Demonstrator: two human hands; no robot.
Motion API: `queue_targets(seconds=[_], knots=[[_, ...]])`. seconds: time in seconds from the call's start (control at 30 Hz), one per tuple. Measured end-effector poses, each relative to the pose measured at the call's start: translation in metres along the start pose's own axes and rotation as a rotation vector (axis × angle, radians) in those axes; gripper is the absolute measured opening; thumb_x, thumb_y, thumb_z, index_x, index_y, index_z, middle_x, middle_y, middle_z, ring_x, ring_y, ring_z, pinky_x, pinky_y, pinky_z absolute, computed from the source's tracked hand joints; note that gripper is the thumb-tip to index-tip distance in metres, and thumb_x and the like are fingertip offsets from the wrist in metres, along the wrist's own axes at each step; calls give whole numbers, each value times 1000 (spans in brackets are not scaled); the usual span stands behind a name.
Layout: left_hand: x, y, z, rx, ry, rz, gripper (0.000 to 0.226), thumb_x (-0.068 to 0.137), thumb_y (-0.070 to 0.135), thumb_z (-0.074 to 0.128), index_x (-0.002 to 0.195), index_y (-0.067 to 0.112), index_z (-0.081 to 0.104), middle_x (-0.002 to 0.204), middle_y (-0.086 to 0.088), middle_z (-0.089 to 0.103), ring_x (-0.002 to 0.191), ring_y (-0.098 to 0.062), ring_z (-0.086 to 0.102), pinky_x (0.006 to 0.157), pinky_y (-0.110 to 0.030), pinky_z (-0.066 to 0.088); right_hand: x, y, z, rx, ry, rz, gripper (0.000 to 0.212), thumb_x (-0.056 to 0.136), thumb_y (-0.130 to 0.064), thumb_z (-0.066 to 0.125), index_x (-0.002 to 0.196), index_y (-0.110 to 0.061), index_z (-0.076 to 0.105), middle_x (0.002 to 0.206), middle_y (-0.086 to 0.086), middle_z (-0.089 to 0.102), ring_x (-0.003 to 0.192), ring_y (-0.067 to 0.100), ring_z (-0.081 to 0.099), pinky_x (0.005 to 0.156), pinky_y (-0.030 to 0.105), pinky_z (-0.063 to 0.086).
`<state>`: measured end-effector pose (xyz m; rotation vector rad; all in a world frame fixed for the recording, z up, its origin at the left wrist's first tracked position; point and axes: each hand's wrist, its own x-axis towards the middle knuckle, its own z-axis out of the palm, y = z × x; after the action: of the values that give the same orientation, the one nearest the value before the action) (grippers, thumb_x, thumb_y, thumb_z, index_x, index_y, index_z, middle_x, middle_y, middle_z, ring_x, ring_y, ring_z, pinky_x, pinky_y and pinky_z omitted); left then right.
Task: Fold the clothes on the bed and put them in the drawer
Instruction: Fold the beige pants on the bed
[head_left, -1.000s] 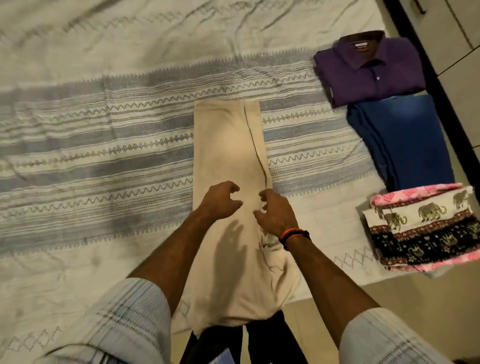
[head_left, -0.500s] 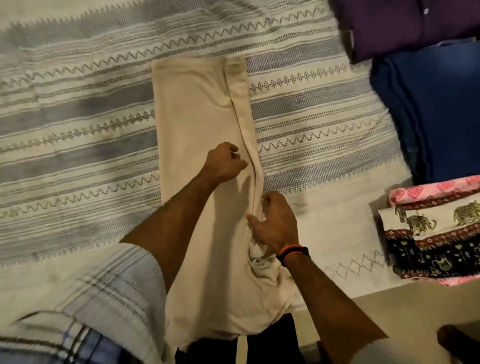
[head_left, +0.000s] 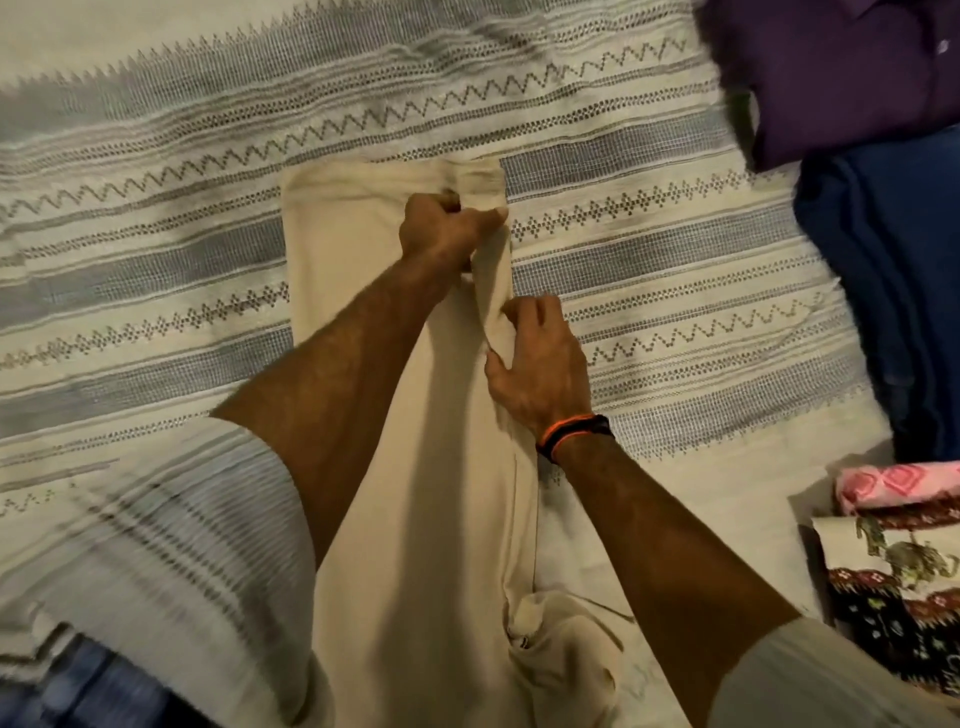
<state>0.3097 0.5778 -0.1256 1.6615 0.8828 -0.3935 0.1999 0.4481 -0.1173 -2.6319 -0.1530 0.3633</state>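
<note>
We have the long beige cotton trousers (head_left: 415, 467) laid lengthwise on the cream-and-grey striped woven bedspread (head_left: 156, 260), the hem end far from us and the waist bunched at the near edge of the bed. Our left hand (head_left: 447, 231) is clenched around the raised fold of cloth near the hem, thumb pointing out over the right edge. Our right hand (head_left: 540, 364), just nearer to us along that same edge, pinches the seam ridge with curled fingers.

To do this step well, we judge that both hands should draw the edge taut between the two grips so the legs lie squarely on each other, then smooth toward the waist before doubling the length over.

Well off to the right of our right hand lie the folded purple buttoned shirt (head_left: 841, 73), the folded dark blue garment (head_left: 893, 280) nearer us, and the pink and black elephant-print cloth stack (head_left: 898, 561) nearest. They look apart from the trousers, so nothing blocks the fold; only the rumpled waist pocket near our right forearm may need flattening. No drawer shows here.
</note>
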Motion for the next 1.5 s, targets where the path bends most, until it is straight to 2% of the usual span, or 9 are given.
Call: queue_targets(seconds=[0.13,0.27,0.53,0.63,0.8,0.93,1.1,1.37,1.5], knots=[[19,10,2,91,18,47,32,59,31,86,82,12,74,84,0,73,81,-19,71,67,-43,61,-1,-3,8,-119,42,-82,49,70,-12,71,116,-4,59,107,17,54,87,28,56,63,35,54],[26,15,2,197,93,162,27,70,29,85,92,17,75,88,5,71,88,-11,69,80,-30,59,2,-4,16,-60,137,-146,46,73,-8,61,118,1,62,100,18,59,85,30,57,67,35,52],[3,-3,-8,472,364,665,52,73,25,81,118,12,59,116,-5,56,101,-14,56,79,-17,45,-26,-7,23,-115,-106,-147,68,78,-22,65,141,-9,44,138,16,41,111,29,48,86,43,51],[-19,-28,-13,545,202,832,29,78,15,74,106,11,67,112,-8,60,93,-17,61,79,-23,50,-45,2,20,64,-93,-64,68,79,-25,69,140,-10,44,137,15,38,116,28,46,93,42,51],[-56,-72,-20,745,-56,746,52,72,15,80,121,7,63,139,-14,48,121,-29,53,98,-30,45,-71,13,16,179,-86,-36,71,76,-25,73,138,-6,45,131,14,40,114,28,50,94,40,52],[-100,-99,-26,609,18,623,47,77,17,78,120,10,60,122,-10,55,98,-20,63,84,-27,51,-103,24,15,305,-123,113,72,72,-31,77,132,-12,44,123,6,45,104,24,58,86,44,55],[-158,-140,-27,563,-88,334,52,80,28,80,123,12,55,108,-4,66,95,-19,64,89,-38,54,-161,34,18,347,-316,241,74,65,-46,76,126,-25,40,119,-2,55,101,19,61,85,44,56],[-233,-198,-22,522,-186,50,56,78,26,80,124,11,53,111,-4,68,104,-22,63,91,-28,49,-230,39,17,225,-387,212,54,75,-47,75,113,-17,51,99,-2,61,89,21,61,79,45,54],[-258,-219,-20,573,-223,-60,49,81,34,77,121,12,59,113,-7,68,106,-25,63,91,-32,52,-247,43,8,-16,-531,137,80,58,-77,70,117,-25,55,104,-5,67,99,20,62,90,42,43]])
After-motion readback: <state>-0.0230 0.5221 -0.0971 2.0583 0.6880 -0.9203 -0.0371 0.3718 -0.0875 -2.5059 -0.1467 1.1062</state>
